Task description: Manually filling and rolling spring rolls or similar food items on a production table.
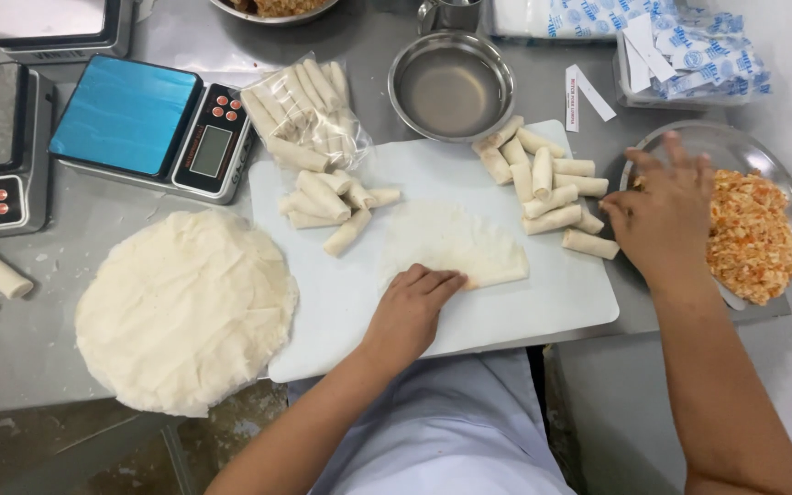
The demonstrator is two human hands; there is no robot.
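On white board [341,302], left hand [412,310] flat on wrapper [451,240], right hand [660,218] spread over filling [752,236].

Left hand [412,307] flat, fingers [442,280] extended; right hand [660,215] palm down, fingers spread.

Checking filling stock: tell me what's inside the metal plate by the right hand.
The metal plate holds orange-and-white shredded filling. The right hand covers its left edge, hiding whatever lies there.

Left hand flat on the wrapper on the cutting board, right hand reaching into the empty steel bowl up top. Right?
Not quite. The head view shows the right hand at the filling plate on the right, not the empty steel bowl. The left hand does rest on the wrapper on the cutting board.
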